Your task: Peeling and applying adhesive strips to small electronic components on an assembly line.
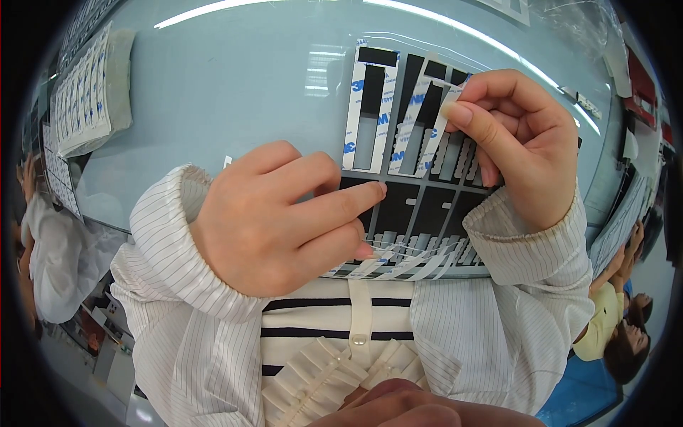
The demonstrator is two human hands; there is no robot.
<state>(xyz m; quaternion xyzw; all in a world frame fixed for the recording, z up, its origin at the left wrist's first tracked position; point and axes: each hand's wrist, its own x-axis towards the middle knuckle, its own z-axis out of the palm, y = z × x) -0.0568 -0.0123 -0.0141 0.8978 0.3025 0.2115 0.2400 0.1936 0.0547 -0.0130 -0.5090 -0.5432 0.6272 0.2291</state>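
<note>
My right hand (523, 135) pinches the top end of a white double-sided adhesive frame (408, 132) with blue print between thumb and index finger. This frame lies tilted over the black die-cut pieces, its lower end beside another adhesive frame (351, 117) that lies flat. My left hand (277, 220) is back up, its index finger stretched out with the tip on the sheet of black pieces (398, 213) below the frames. Its thumb is apart from that finger, near thin white strips (427, 263) at the table's near edge; the other fingers curl partly out of sight.
A stack of adhesive sheets (82, 103) in clear plastic lies at the table's far left. Crumpled clear film (580, 25) is at the far right. The pale blue table (235, 85) reflects the ceiling lights. Other people (612, 320) sit at the right.
</note>
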